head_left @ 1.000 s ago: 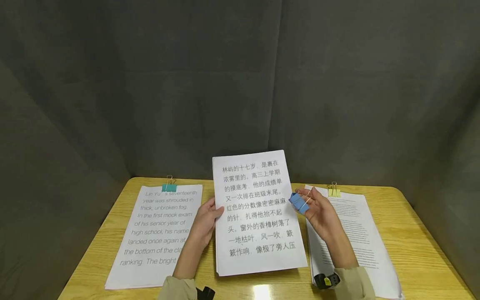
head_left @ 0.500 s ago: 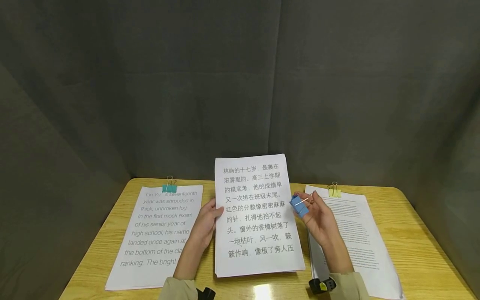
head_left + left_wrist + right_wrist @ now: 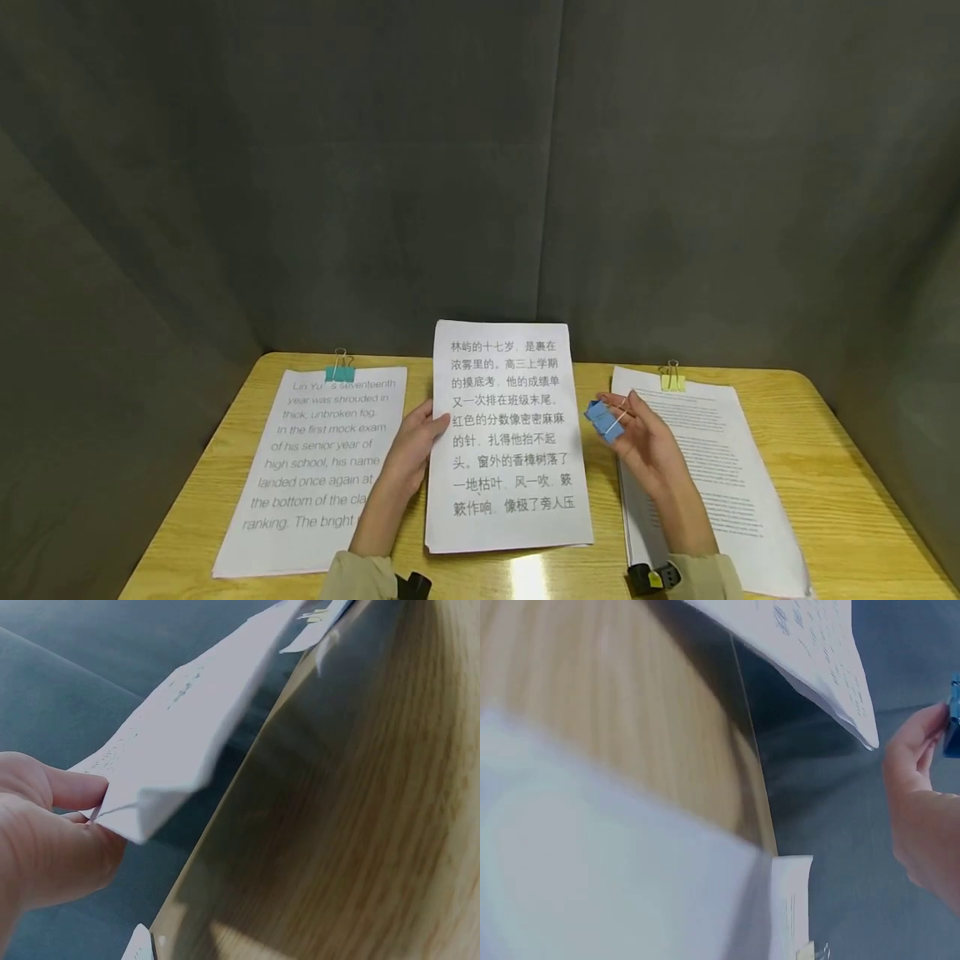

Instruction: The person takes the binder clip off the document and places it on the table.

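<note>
Firmly, my left hand (image 3: 415, 437) pinches the left edge of the middle stack of paper (image 3: 510, 442), thumb pressed on the front and fingers behind, so the sheets stand tilted up in front of me between the 2 other stacks. My right hand (image 3: 651, 450) has its fingers curled, pinching a blue binder clip (image 3: 604, 421) just beside the stack's right edge, apart from the paper; I cannot tell exactly how each fingertip lies on it. Large Chinese print fills 9 lines on the sheet I hold, including "浓雾里的". To my left, the English stack (image 3: 315, 467), under a teal clip (image 3: 340, 374), reads "year was shrouded in thick, unbroken fog" and "high school, his name". On my right, the other stack (image 3: 712, 467), with a yellow clip (image 3: 672, 382) at its top edge, lies partly behind my forearm, its print too small to read.
</note>
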A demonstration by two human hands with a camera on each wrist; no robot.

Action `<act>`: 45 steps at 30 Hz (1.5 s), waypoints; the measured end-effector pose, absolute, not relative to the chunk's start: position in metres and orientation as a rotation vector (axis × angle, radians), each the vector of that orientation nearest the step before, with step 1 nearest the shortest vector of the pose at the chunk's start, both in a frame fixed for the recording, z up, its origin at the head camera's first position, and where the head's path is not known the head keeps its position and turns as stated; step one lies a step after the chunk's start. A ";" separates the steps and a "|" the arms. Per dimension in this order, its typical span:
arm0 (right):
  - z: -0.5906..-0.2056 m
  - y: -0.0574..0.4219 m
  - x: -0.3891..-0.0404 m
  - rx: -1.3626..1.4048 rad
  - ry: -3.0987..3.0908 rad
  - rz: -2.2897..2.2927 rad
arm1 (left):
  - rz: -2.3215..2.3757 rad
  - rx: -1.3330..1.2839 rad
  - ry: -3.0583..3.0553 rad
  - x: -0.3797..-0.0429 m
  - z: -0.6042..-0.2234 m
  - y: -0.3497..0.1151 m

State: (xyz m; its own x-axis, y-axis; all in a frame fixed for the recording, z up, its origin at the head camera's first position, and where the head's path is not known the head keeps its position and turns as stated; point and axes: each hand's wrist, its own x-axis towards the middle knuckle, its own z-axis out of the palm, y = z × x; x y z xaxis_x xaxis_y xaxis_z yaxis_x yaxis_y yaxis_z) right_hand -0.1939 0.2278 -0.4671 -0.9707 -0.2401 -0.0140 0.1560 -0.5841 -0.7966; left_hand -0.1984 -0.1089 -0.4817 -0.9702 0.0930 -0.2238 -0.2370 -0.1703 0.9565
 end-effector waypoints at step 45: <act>-0.473 0.277 -0.187 -0.099 2.222 -1.591 | 2.020 -0.048 1.977 -0.198 -0.479 -0.124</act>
